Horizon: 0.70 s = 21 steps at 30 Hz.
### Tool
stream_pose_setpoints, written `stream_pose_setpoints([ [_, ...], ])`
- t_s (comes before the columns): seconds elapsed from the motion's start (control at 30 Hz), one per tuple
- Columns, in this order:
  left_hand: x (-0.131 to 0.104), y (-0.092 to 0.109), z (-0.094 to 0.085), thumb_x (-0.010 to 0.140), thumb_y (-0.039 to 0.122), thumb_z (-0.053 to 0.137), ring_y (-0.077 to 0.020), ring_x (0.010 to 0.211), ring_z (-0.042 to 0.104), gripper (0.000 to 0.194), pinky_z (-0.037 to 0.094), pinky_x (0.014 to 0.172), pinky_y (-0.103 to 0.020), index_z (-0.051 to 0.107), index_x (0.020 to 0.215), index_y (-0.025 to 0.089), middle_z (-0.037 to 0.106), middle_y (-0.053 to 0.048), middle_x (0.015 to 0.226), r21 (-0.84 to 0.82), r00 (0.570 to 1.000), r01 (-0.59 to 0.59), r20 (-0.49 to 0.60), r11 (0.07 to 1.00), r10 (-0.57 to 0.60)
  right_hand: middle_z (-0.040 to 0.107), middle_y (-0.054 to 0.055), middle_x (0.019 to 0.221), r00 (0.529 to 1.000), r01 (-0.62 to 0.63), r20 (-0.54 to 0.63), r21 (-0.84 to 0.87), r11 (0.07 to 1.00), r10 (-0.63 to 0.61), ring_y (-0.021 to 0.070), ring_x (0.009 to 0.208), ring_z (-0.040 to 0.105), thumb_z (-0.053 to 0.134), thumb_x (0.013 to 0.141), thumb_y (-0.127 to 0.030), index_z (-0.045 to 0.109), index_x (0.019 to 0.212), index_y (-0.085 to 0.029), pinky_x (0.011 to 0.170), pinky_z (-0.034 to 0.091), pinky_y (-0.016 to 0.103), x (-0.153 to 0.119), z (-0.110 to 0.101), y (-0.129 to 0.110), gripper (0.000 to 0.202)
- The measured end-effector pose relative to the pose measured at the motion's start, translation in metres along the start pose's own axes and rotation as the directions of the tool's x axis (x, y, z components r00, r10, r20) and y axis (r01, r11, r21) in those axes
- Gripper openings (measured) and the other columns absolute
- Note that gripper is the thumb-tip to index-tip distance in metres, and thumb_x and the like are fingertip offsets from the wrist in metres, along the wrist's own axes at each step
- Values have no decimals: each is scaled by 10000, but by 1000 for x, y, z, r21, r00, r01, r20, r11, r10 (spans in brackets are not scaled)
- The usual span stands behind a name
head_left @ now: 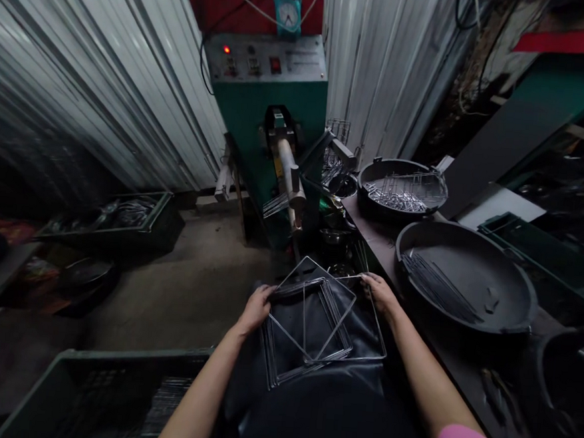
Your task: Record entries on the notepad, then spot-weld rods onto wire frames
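Observation:
Several square metal wire frames (306,365) lie loosely stacked and turned against each other on a black apron (318,414) over my lap. My left hand (257,308) is closed on the left side of the wire frames. With its fingers pinched, my right hand (381,293) holds the upper corner of a frame that reaches out to the right of the stack. Just beyond the frames stands a green machine (250,102) with a lit red lamp, and its thick arm (289,169) points toward me.
To the right, one round black pan (512,288) holds thin rods, and a farther pan (400,213) holds small wire pieces. Pliers (502,394) lie on the right-hand bench. Green crates stand at lower left (56,369) and farther left (171,227).

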<state>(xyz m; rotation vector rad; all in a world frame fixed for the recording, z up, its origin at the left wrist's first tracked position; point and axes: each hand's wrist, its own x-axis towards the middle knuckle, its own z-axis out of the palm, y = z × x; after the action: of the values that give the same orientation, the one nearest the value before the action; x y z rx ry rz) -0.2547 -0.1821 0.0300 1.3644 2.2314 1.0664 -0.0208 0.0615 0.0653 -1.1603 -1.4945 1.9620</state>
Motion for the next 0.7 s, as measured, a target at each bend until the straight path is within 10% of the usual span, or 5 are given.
stream_pose_setpoints([
  [0.2, 8, -1, 1, 562, 10, 360, -177, 1006, 527, 564, 372, 936, -345, 605, 1039, 186, 594, -55, 1049, -75, 1000, -17, -3, 997, 17, 480, -56, 526, 969, 74, -238, 20, 997, -67, 34, 365, 366, 635, 591, -345, 539, 757, -157, 330, 229, 140, -15, -49, -13, 268],
  [0.47, 9, 6, -9, 597, 84, 397, -193, 998, 555, 479, 374, 939, -388, 640, 993, 198, 650, -32, 1009, -245, 980, -22, 185, 969, 68, 397, -79, 502, 788, 425, -508, 40, 904, -348, 19, 350, 322, 624, 603, -350, 493, 672, -160, 285, 211, 117, -47, -115, -71, 240],
  [0.57, 13, 16, -15, 633, 132, 451, -214, 1022, 546, 418, 349, 958, -404, 643, 999, 185, 641, -48, 1042, -326, 974, 2, 214, 946, 72, 377, -81, 507, 778, 500, -487, 100, 860, -396, 19, 356, 307, 608, 637, -351, 524, 727, -159, 291, 212, 117, -49, -111, -90, 229],
  [0.7, 17, 26, -23, 624, 195, 568, -243, 1060, 522, 349, 319, 978, -408, 663, 959, 187, 631, -61, 1068, -414, 968, 58, 245, 908, 50, 450, -55, 563, 897, 375, -280, 74, 924, -342, 33, 387, 366, 575, 694, -387, 525, 769, -173, 331, 281, 139, -37, -58, -72, 232],
])
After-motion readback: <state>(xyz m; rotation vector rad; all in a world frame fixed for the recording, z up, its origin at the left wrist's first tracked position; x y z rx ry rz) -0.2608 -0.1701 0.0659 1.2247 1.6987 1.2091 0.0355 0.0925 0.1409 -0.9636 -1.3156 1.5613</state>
